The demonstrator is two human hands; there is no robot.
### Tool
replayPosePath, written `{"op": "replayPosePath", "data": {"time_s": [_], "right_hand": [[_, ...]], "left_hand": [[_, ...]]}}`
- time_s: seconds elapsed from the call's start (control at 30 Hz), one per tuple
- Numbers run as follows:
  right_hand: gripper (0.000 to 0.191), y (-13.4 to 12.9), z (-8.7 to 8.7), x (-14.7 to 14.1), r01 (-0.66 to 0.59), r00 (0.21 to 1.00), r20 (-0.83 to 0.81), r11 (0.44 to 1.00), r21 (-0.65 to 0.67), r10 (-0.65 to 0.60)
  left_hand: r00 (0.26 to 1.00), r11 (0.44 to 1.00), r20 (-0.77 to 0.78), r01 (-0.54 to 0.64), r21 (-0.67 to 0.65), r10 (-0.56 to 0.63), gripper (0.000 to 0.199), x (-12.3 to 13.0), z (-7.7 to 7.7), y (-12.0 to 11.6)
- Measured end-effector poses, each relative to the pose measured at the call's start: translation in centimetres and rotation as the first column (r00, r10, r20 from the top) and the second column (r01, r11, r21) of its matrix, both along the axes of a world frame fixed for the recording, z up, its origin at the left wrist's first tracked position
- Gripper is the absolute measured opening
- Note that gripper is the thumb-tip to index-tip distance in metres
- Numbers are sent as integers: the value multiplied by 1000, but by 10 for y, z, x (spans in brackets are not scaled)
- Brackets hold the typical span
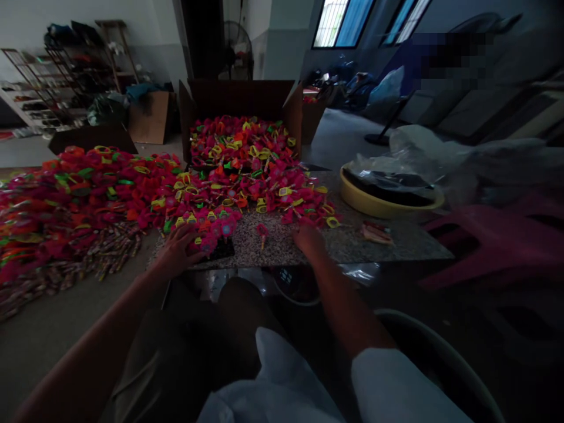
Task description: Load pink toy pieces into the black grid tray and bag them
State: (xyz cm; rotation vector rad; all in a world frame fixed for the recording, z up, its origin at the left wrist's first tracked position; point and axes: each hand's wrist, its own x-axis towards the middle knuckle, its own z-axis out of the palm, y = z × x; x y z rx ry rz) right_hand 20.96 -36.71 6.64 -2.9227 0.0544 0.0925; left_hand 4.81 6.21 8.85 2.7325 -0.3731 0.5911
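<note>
My left hand (178, 249) lies with fingers apart against a cluster of small bright plastic toys (211, 228), several of them watch-shaped, in pink, yellow and orange. Under that cluster shows a black tray (222, 249). My right hand (309, 239) is at the near edge of the big pile of toys (268, 182), its fingers curled in; whatever they hold is hidden. Between my hands, a single pink toy (262, 234) with a thin patterned stick lies on the speckled stone tabletop (247, 249).
Behind the pile stands an open cardboard box (240, 97) full of similar toys. A larger heap (79, 194) spreads left, with thin wrapped sticks (112, 249) before it. To the right are a yellow basin (374, 202) with plastic bags, a small packet (377, 232) and a pink stool (493, 241).
</note>
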Motion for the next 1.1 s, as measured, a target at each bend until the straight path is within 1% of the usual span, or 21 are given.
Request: {"op": "replayPosePath", "data": {"time_s": [0.07,0.13,0.23,0.3,0.33,0.37,0.4,0.43,0.47,0.53,0.6,0.63,0.67,0.7,0.77,0.83,0.9,0.93,1.0,1.07,1.1], "right_hand": [[41,-5,-2,-14,42,999,-17,999,-6,-42],[34,-10,-4,-28,64,997,-40,998,-4,-65],[27,-11,-4,-51,68,998,-9,997,48,-68],[25,-4,-5,-68,43,995,88,989,141,-55],[24,2,-6,-77,7,988,152,977,211,-40],[22,11,-6,-85,-47,976,216,954,296,-18],[21,22,-8,-93,-113,963,270,914,389,4],[21,34,-9,-100,-181,951,309,856,484,26],[24,48,-11,-106,-243,942,333,779,578,47],[32,79,-16,-113,-312,940,331,591,744,80],[38,109,-21,-113,-292,956,266,411,864,120],[39,122,-23,-112,-264,962,221,347,900,158],[36,135,-25,-109,-235,963,176,313,920,204],[31,145,-27,-107,-212,958,136,308,927,251],[20,163,-31,-101,-187,946,75,341,921,316],[15,175,-33,-97,-149,939,14,372,916,343],[12,184,-35,-94,-105,935,-42,388,916,353],[12,187,-36,-93,-109,929,-52,405,908,367],[13,191,-37,-93,-174,918,-26,459,871,396],[13,192,-37,-93,-273,908,42,513,814,418],[12,192,-36,-94,-320,900,76,531,785,429]], "left_hand": [[1000,1000,-6,4,3,-4,53,0,-1,0],[1000,1000,-18,6,2,-6,55,0,-1,0],[1000,1000,-30,0,9,0,54,-1,0,-1],[1000,1000,-29,-6,17,7,53,-1,3,-3],[1000,1000,-30,-9,22,10,52,-1,5,-4],[999,1000,-35,-9,27,10,52,-1,7,-5],[999,999,-43,-7,32,9,51,-2,9,-6],[998,999,-55,-6,38,8,50,-2,12,-7],[998,999,-67,-6,45,9,49,-2,15,-9],[996,998,-82,-17,53,21,47,-2,19,-12],[995,998,-88,-37,56,42,45,-2,22,-15],[995,997,-90,-48,57,53,45,-2,23,-17],[994,997,-93,-57,57,62,44,-1,23,-18],[993,996,-96,-65,57,71,45,-1,23,-20],[991,995,-101,-79,55,85,46,-1,22,-22],[990,995,-102,-91,50,95,47,-1,21,-23],[989,993,-103,-105,48,110,47,-1,21,-25],[987,992,-104,-114,49,119,47,-1,21,-26],[985,990,-106,-131,56,136,47,-2,22,-28],[983,988,-109,-139,64,146,46,-2,23,-30],[983,988,-110,-142,66,149,46,-2,24,-31]]}}
